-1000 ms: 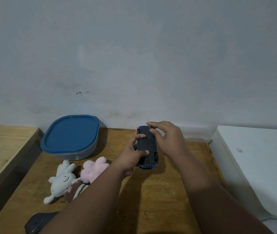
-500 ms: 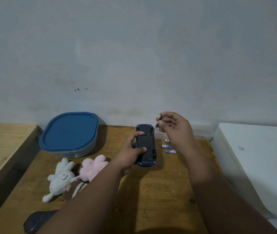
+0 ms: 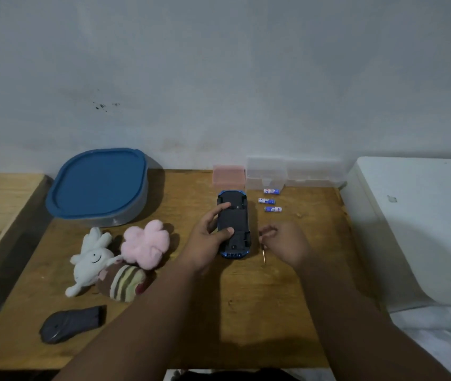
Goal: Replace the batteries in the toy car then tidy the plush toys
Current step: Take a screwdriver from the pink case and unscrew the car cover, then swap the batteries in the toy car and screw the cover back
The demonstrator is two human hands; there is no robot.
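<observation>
A blue toy car (image 3: 234, 215) lies upside down on the wooden table (image 3: 246, 298), black underside up. My left hand (image 3: 210, 237) grips its left side, thumb and a finger on the underside. My right hand (image 3: 284, 243) is just right of the car, fingers pinched on a thin screwdriver (image 3: 263, 255) whose tip points down at the table. Three small blue and white batteries (image 3: 271, 200) lie to the car's right. A white plush (image 3: 91, 259), a pink plush (image 3: 146, 244) and a striped brown plush (image 3: 125, 281) are bunched at the left.
A grey tub with a blue lid (image 3: 97, 185) stands at the back left. A pink box (image 3: 229, 176) and a clear plastic case (image 3: 293, 173) sit against the wall. A dark mouse-like object (image 3: 71, 324) lies front left. A white appliance (image 3: 416, 226) borders the table's right.
My right hand came down from above the car's far end to the table beside the car and now holds the screwdriver. The view tilted down. The left hand stays on the car.
</observation>
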